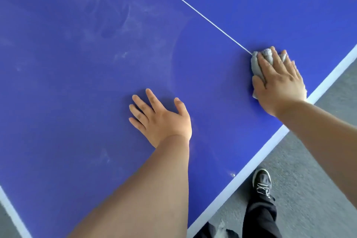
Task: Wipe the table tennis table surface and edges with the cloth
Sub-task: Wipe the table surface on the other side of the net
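While right hand [281, 87] covers cloth [255, 63], left hand [162, 120] apart

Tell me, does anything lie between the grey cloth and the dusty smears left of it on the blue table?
Toward the upper pale smears, nothing visible. The left hand rests flat on the blue table tennis table, in the way of a lower sweep; the right hand presses the crumpled grey cloth.

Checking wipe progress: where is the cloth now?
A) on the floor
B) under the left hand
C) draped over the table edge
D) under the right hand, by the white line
D: the right hand presses the grey cloth where the white line ends; the left hand is bare.
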### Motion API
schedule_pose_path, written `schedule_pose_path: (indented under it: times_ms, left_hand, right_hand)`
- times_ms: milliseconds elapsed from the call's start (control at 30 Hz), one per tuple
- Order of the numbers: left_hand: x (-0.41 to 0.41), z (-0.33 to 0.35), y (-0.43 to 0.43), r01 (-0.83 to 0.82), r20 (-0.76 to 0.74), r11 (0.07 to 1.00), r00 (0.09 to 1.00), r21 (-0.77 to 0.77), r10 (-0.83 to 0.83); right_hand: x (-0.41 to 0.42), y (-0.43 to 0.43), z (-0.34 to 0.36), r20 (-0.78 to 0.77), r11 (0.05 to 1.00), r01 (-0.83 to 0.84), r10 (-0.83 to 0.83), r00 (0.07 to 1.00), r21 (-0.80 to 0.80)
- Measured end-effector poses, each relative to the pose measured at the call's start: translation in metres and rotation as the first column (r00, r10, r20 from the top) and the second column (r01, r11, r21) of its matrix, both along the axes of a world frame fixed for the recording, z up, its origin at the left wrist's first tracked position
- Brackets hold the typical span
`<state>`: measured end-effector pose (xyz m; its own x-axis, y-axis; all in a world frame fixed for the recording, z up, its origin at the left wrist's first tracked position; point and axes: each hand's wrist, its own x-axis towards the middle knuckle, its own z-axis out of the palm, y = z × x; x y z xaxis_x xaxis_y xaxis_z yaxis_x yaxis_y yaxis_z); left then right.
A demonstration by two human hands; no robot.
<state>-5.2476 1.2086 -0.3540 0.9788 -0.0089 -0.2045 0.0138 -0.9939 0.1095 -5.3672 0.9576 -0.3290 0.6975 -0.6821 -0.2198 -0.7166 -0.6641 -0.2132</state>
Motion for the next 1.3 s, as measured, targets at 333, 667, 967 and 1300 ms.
schedule_pose_path:
  times_ms: [333, 667, 967, 1300]
  left_hand:
    - [0.001, 0.004, 0.002, 0.016, -0.005, 1.000, 1.000, -0.015, -0.016]
    - [-0.004, 0.014, 0.005, 0.135, 0.008, 0.984, 0.991, -0.113, -0.135]
    - [0.012, 0.011, 0.080, 0.724, 0.076, 0.689, 0.686, 0.030, -0.724]
    - [0.015, 0.005, 0.079, 0.719, 0.121, 0.695, 0.691, -0.015, -0.712]
  right_hand:
    - [-0.063, 0.122, -0.014, 0.084, 0.939, -0.338, 0.343, 0.936, -0.068]
    - [-0.061, 0.122, -0.012, 0.144, 0.932, -0.342, 0.358, 0.923, -0.122]
    - [-0.060, 0.123, -0.007, 0.099, 0.935, -0.341, 0.350, 0.932, -0.094]
    - [-0.064, 0.080, -0.015, 0.307, 0.957, -0.241, 0.281, 0.909, -0.162]
